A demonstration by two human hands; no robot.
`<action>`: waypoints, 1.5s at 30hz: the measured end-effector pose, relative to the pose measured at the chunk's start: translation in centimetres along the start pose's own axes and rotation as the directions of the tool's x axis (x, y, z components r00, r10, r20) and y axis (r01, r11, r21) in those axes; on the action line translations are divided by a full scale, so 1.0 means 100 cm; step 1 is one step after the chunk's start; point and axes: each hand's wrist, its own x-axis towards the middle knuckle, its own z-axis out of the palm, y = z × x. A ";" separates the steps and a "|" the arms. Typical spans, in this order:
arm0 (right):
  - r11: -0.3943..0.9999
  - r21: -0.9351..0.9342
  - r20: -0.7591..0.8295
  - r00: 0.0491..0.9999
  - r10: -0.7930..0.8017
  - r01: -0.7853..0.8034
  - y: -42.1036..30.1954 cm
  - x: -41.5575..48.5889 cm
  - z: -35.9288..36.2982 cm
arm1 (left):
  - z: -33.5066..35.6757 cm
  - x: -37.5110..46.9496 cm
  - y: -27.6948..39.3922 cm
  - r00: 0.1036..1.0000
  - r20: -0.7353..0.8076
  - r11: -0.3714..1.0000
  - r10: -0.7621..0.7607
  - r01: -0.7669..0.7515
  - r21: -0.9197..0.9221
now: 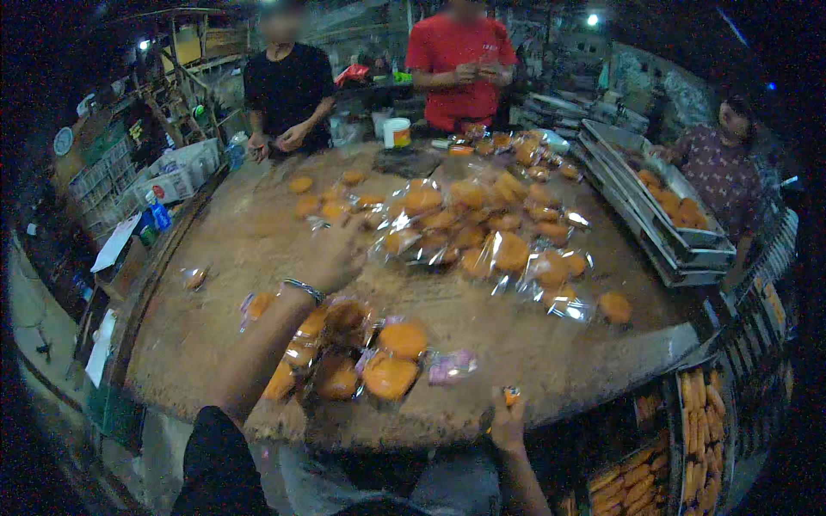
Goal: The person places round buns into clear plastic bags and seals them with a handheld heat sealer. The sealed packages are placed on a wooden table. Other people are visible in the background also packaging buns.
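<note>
My left hand, with a bracelet at the wrist, reaches forward over the wooden table. Its blurred fingers are beside a heap of orange-brown baked rounds in clear plastic wrap; whether they hold one is hidden. Near the table's front edge, my right hand has its fingers around a small orange and white object, too small to name. Between my arms lie orange rounds, some wrapped, and a flat pinkish printed wrapper. One wrapped round sits left of my forearm.
Stacked metal trays with baked rounds line the right edge. Trays of long baked pieces stand lower right. A white tub is at the back. People in black, red and patterned shirts surround the table.
</note>
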 end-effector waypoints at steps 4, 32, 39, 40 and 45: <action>0.994 -0.091 0.053 0.997 0.057 -0.052 0.004 0.008 0.000 | 0.044 0.057 0.017 0.998 0.031 0.993 0.055 -0.058 0.099; 0.902 -0.349 0.111 0.967 -0.231 0.255 0.038 0.014 -0.006 | -0.082 0.047 0.090 0.854 -0.190 0.847 0.484 -0.404 0.346; 0.344 -0.514 0.090 0.449 -0.889 0.785 -0.027 -0.021 0.005 | -0.134 -0.017 0.124 0.708 0.182 0.730 0.683 -0.671 -0.130; 0.359 -0.500 0.089 0.459 -0.884 0.788 -0.039 -0.031 0.006 | -0.139 -0.030 0.129 0.696 0.271 0.745 0.665 -0.597 -0.297; 0.513 -0.187 0.480 0.534 -0.696 0.838 -0.064 -0.070 0.026 | -0.137 -0.079 0.140 0.545 0.314 0.592 0.778 -0.467 -0.657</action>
